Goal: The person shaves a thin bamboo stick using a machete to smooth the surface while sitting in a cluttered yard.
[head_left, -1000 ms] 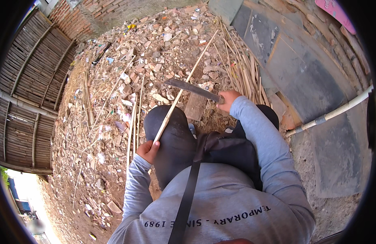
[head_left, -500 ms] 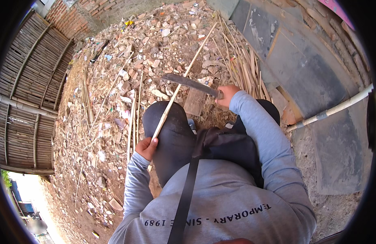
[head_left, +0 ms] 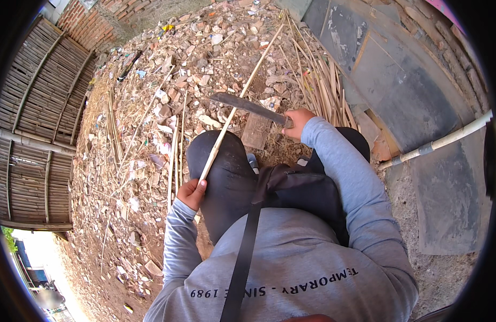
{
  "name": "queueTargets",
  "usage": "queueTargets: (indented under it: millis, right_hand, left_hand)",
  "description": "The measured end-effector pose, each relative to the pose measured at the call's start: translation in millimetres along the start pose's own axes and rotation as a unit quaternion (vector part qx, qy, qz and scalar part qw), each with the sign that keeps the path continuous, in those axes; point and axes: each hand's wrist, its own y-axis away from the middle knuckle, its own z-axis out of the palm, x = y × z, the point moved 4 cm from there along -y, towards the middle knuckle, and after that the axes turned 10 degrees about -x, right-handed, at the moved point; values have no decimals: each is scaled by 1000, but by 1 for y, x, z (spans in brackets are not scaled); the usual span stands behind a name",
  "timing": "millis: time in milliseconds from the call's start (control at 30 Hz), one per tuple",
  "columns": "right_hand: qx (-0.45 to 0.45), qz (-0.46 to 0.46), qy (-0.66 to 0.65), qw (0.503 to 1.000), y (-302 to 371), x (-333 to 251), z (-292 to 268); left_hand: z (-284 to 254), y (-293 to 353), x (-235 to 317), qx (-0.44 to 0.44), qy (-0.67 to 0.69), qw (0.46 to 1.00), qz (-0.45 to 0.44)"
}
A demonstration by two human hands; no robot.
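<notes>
Now, left hand [head_left: 192, 192] gripping bamboo stick [head_left: 233, 110], right hand [head_left: 296, 121] raising machete [head_left: 247, 105]

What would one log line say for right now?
left hand: grips bamboo stick | right hand: holds machete, blade on stick | ground: rubble

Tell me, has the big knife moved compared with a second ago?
Hardly. The knife in the right hand keeps its place across the bamboo stick, just beyond the flat brick, as before; any shift looks like camera motion.
</notes>
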Motion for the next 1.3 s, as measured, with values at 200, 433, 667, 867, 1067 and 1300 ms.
queueTargets:
  millis: [200,433,667,867,1067,1300]
  right_hand:
    - [5,-8,4,1000,1,-7,1]
    - [9,-20,27,999,0,-9,5]
    - [-19,37,24,999,-1,0,-8]
    - [-5,15,57,998,6,-7,-11]
    - [-11,6,91,996,3,-6,-18]
    - [-20,33,102,994,19,-20,-31]
  left_hand:
    - [-1,-2,-7,-6,5,1000,12]
    - [1,-1,-3,1,16,1000,15]
    - [4,2,7,3,26,1000,-3]
    - [1,2,3,22,-37,999,13]
    - [-1,2,7,23,-80,996,-4]
    - [7,6,27,91,-335,936,-49]
